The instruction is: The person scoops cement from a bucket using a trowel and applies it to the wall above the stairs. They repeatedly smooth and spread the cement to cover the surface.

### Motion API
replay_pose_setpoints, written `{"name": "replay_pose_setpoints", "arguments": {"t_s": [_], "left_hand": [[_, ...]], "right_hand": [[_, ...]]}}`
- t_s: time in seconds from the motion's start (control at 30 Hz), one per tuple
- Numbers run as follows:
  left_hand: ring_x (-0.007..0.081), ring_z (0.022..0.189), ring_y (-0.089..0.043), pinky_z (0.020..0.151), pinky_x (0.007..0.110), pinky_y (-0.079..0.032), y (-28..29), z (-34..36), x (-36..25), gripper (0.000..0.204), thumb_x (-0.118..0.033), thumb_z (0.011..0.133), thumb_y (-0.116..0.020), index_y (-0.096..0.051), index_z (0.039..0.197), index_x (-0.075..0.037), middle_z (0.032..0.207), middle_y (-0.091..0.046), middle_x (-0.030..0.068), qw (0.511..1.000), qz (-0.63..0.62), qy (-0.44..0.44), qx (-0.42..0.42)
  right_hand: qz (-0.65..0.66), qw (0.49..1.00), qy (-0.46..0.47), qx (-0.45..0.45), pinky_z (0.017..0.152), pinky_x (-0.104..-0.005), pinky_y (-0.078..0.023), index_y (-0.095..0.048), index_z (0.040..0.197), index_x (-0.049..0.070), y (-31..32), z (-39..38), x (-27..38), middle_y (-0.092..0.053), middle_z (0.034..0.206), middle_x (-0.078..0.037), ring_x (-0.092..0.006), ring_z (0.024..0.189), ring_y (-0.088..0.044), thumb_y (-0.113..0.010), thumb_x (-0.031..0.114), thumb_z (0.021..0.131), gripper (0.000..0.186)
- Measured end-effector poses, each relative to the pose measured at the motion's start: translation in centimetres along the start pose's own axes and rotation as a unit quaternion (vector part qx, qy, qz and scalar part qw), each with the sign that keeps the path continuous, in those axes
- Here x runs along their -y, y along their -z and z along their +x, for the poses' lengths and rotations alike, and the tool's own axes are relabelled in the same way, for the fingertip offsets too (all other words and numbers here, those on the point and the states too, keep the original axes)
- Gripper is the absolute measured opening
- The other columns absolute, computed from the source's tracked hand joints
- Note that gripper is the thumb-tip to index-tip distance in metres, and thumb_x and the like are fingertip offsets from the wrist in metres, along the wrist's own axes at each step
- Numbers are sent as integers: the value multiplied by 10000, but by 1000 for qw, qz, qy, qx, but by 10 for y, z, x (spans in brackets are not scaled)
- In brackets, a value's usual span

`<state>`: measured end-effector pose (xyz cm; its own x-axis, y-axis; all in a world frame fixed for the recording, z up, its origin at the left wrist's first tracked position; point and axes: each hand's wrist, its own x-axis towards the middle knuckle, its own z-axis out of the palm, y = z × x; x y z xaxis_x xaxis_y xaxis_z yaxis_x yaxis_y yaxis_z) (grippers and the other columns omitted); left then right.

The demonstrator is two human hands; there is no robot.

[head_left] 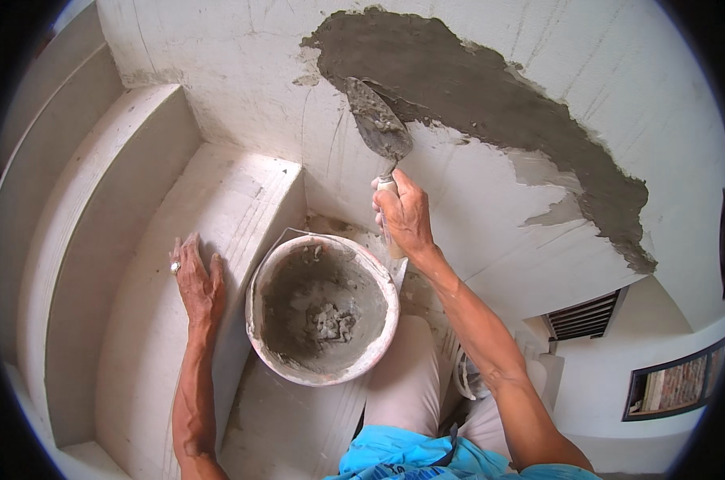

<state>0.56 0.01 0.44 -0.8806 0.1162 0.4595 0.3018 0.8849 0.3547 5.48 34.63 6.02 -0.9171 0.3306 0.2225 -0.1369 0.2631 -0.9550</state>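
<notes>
My right hand (406, 214) is closed round the pale handle of a pointed trowel (381, 128). Grey mortar coats its blade, whose tip lies at the lower left edge of a wet mortar patch (450, 80) on the white wall (242, 48). My left hand (198, 276) rests on a white stair step (166, 224) with its fingers stretched out; a ring shows on one finger. Between my arms stands a round bucket (258, 336) with a wire handle. Mortar smears its inside, and a lumpy heap of mortar (330, 324) lies at its bottom.
More curved white steps (82, 240) rise on the left. My knees are just beyond the bucket's right side. Another container (470, 376) is partly hidden by my right arm. At the right are a dark slatted vent (586, 314) and a framed opening (674, 382).
</notes>
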Motion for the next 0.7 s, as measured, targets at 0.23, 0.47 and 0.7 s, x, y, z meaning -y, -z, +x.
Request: {"name": "replay_pose_setpoints", "arguments": {"t_s": [0.23,0.47,0.7], "left_hand": [[405,1361,-386,1179,486,-234,1,2,-3,498,-143,878,-614,-491,1331,23,1329,-534,228,1000,5,6,8],[406,1364,-381,1176,482,-239,2,0,-1,497,-145,879,-610,-489,1331,26,1328,-533,235,1000,-6,7,3],[411,1360,-384,1171,482,-252,3,0,-4,500,-140,875,-618,-493,1329,27,1332,-532,239,1000,-9,16,7]], "right_hand": [[43,997,37,-47,429,-283,-447,-553,886,8,-15,7,-5,-551,629,-36,-104,476,-532,-556,124,827,130],[72,996,3,-60,475,-250,-466,-558,981,21,-24,0,-11,-555,710,-18,-80,549,-533,-544,201,857,219],[124,988,15,-89,477,-253,-461,-564,974,12,-27,-2,-20,-550,696,-20,-85,542,-539,-549,184,849,213]]}}
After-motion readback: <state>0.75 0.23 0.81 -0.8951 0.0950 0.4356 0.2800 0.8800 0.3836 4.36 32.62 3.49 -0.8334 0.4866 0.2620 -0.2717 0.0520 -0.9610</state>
